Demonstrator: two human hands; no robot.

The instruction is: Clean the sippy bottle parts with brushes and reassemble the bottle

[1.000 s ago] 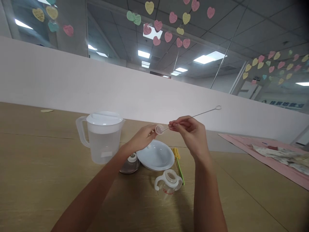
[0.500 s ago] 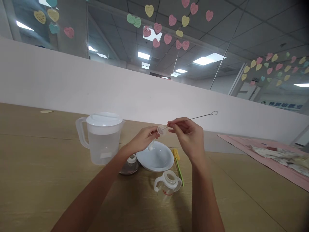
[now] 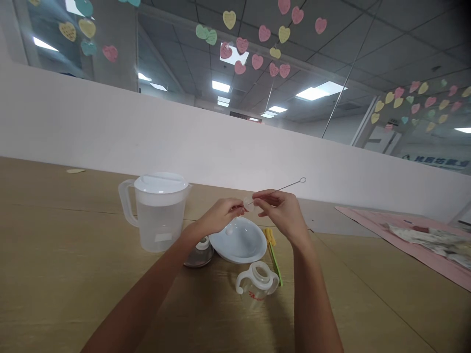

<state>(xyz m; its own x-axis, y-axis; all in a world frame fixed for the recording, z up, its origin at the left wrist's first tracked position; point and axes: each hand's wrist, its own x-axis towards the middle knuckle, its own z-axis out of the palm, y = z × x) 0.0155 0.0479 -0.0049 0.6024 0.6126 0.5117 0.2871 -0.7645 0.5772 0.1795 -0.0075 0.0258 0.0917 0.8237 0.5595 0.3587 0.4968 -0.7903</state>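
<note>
My left hand (image 3: 222,214) pinches a small translucent bottle nipple (image 3: 248,204) above a white bowl (image 3: 243,240). My right hand (image 3: 277,211) is closed on a thin wire brush (image 3: 290,185), its looped end pointing up and right. The brush's other end reaches into the nipple; its bristles are hidden. Below my left fingers shows a small white rounded piece (image 3: 229,229); I cannot tell whether it hangs or lies in the bowl. Nearer me stands a clear baby bottle (image 3: 254,289) with two white handles and an uncovered mouth.
A lidded clear pitcher (image 3: 162,215) stands left of the bowl. Partly behind my left forearm sits a dark, low object with a white ring (image 3: 203,243). A green-handled brush with a yellow sponge head (image 3: 270,237) lies right of the bowl. A pink cloth (image 3: 390,223) lies far right.
My right hand has moved left and slightly down, closer to my left hand. The wire brush's looped end has come left and lower with it. Both hands keep their hold.
</note>
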